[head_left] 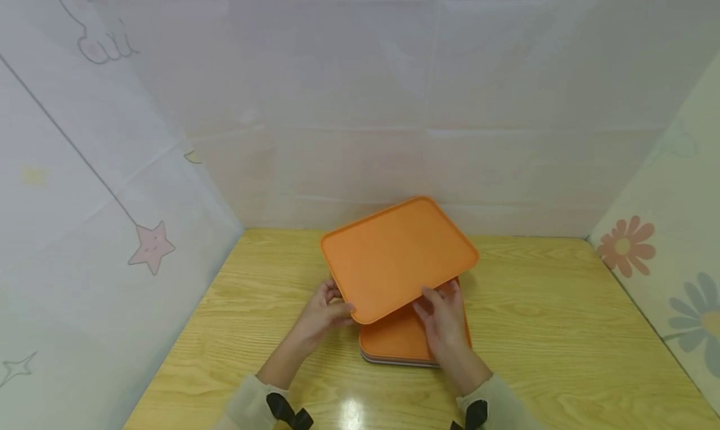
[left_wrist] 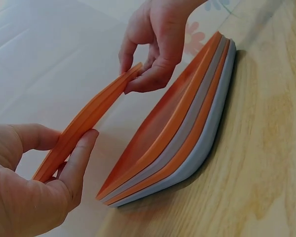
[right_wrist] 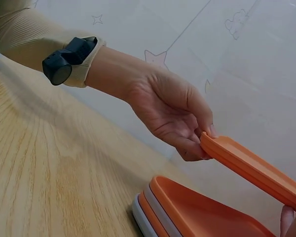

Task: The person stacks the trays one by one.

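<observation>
Above a stack of trays, an orange rectangular tray (head_left: 399, 255) with a low raised rim is held up at an angle. My left hand (head_left: 322, 314) pinches it at the near left corner, thumb on top and fingers beneath. Along the near edge, my right hand (head_left: 444, 324) grips the rim between thumb and fingers. Beneath is the stack of trays (head_left: 394, 342), which rests on the table with an orange one on top. In the left wrist view its layers (left_wrist: 187, 133) alternate orange and grey. The held tray hides the stack's far part in the head view.
The wooden table (head_left: 551, 317) meets a pale sheet wall (head_left: 360, 105) at its back edge, close behind the held tray. Printed sheets stand on both sides, with a pink star (head_left: 152, 247) at left and a red flower (head_left: 624, 247) at right.
</observation>
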